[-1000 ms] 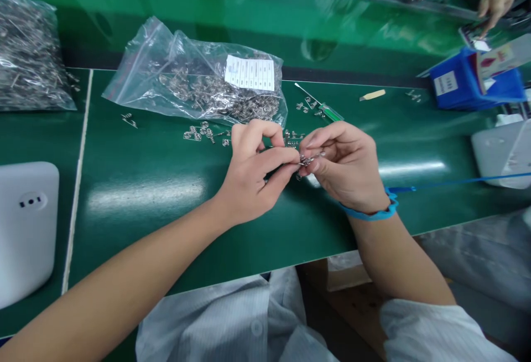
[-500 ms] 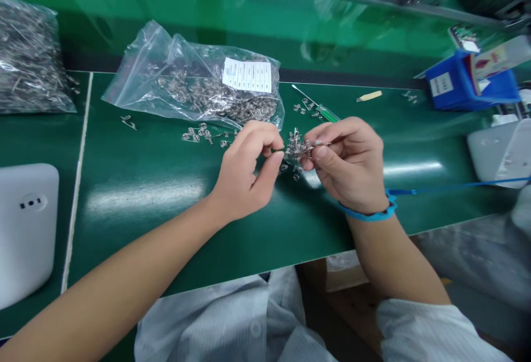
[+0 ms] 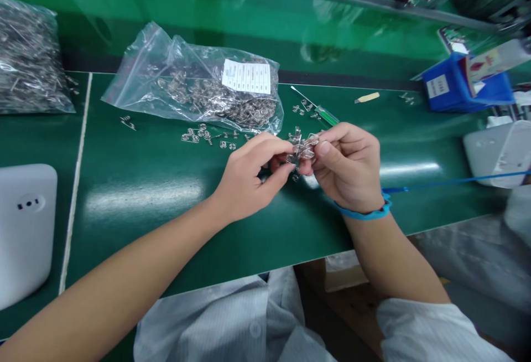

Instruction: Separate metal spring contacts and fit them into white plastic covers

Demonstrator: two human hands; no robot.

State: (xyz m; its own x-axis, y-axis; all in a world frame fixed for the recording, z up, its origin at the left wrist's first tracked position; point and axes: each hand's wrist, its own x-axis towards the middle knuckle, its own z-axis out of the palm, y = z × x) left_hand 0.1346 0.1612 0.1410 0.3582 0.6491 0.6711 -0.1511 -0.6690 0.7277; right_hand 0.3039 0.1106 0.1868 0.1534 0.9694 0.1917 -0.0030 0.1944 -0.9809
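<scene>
A tangled cluster of metal springs (image 3: 305,147) is pinched between the thumb and fingers of my right hand (image 3: 350,165), which wears a blue wrist strap (image 3: 365,215). From the left, the thumb and fingertips of my left hand (image 3: 257,176) close on the near side of the same cluster. Its lower part is partly hidden by my fingers. Loose springs (image 3: 194,134) lie on the green table beyond my left hand. Just behind them rests a clear zip bag (image 3: 178,85) of springs with a white printed label (image 3: 246,76).
A green-handled screwdriver (image 3: 327,115) and a small yellowish-handled tool (image 3: 368,97) lie behind my right hand. To the right are a blue bin (image 3: 443,88) and a white plastic housing (image 3: 493,149). Another bag of metal parts (image 3: 29,57) and a white housing (image 3: 27,229) occupy the left side.
My left hand has moved slightly right, its fingertips now at the spring cluster. My right hand has turned a little, so the cluster's coils face more toward me.
</scene>
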